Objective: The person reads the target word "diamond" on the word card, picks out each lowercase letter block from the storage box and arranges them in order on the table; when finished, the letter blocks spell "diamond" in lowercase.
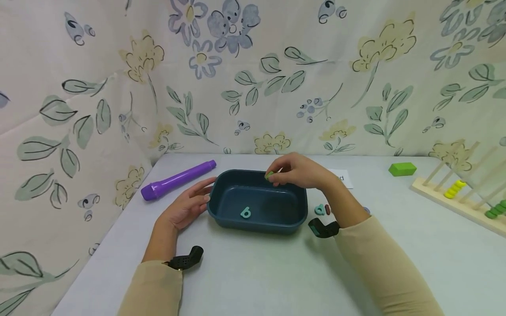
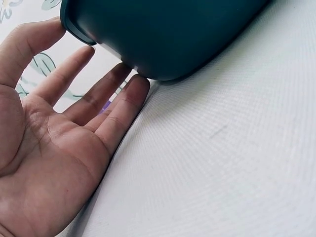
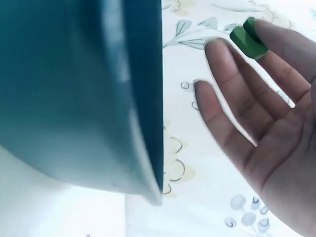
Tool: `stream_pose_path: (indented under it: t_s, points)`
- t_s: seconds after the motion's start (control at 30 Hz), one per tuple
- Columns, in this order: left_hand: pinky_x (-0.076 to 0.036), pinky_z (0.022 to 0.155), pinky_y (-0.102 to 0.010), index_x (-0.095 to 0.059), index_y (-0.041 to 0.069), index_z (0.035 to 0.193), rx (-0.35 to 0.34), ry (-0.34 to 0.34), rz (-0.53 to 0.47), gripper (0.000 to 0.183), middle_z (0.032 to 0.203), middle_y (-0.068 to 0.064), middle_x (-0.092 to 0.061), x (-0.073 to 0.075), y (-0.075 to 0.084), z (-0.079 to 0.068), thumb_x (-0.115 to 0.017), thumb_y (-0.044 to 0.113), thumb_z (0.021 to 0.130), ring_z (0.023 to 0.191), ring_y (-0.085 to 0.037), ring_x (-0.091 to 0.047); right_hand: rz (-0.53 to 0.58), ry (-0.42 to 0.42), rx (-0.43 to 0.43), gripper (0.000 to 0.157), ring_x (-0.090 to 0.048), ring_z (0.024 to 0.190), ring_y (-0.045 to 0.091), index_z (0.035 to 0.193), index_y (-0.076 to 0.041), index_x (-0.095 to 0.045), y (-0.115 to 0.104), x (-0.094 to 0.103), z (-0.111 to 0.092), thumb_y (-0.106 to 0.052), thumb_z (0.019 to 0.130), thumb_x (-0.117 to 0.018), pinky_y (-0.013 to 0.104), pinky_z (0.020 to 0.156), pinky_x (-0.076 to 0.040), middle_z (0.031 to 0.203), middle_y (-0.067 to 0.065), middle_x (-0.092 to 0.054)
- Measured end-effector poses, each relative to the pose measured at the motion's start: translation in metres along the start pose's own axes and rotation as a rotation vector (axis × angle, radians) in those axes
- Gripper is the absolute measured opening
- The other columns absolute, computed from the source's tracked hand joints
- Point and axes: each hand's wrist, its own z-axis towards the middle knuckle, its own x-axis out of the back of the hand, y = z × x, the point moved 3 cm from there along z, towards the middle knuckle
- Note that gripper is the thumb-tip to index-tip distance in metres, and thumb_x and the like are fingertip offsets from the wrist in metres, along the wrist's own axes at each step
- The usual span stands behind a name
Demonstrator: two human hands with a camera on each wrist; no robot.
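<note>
My left hand (image 1: 187, 207) rests against the left end of a dark teal rectangular basin (image 1: 257, 227). In the left wrist view its spread, fairly straight fingers (image 2: 121, 118) touch the basin's outer wall, and the thumb lies at the rim. Over the basin's far right edge, my right hand (image 1: 298, 171) pinches a small green piece (image 3: 247, 43) between thumb and fingertips; its exact shape is partly hidden. The other fingers of that hand are spread loosely. Inside the basin lies a teal figure (image 1: 246, 213) shaped like a 6 or b.
Right of the basin lie another teal character (image 1: 319, 210), a dark red piece (image 1: 327, 209) and a lettered white card (image 1: 344, 178), partly behind the right arm. A purple microphone-shaped toy (image 1: 178, 181) lies left. Farther right are a green block (image 1: 402, 169) and a wooden bead rack (image 1: 454, 204).
</note>
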Motion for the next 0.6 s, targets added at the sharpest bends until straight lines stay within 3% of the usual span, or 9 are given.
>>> stream_pose_path:
  t_s: [0.17, 0.37, 0.6]
  points:
    - [-0.052, 0.104, -0.025, -0.036, 0.015, 0.161, -0.004, 0.000, -0.001, 0.063, 0.168, -0.015, -0.029, -0.001, -0.001, 0.001, -0.058, 0.009, 0.102, 0.131, -0.014, -0.059, 0.025, 0.004, -0.023, 0.023, -0.074, 0.094, 0.030, 0.117, -0.007, -0.076, 0.006, 0.003, -0.005, -0.021, 0.100, -0.068, 0.040, 0.090, -0.060, 0.109, 0.011, -0.076]
    - [-0.052, 0.104, -0.025, -0.036, 0.016, 0.161, -0.001, 0.003, 0.001, 0.064, 0.168, -0.015, -0.029, -0.001, -0.001, 0.001, -0.058, 0.010, 0.102, 0.131, -0.014, -0.059, 0.037, 0.013, -0.028, 0.029, -0.073, 0.092, 0.026, 0.128, -0.010, -0.071, 0.009, 0.005, -0.014, -0.022, 0.102, -0.064, 0.039, 0.089, -0.062, 0.119, 0.013, -0.070]
    - [-0.052, 0.104, -0.024, -0.036, 0.016, 0.161, 0.006, 0.011, 0.001, 0.065, 0.168, -0.014, -0.028, -0.002, 0.000, 0.001, -0.060, 0.010, 0.101, 0.133, -0.014, -0.057, 0.086, 0.141, -0.008, 0.037, -0.073, 0.087, 0.031, 0.131, -0.008, -0.059, 0.012, 0.007, -0.021, -0.018, 0.098, -0.071, 0.044, 0.086, -0.062, 0.100, 0.014, -0.070]
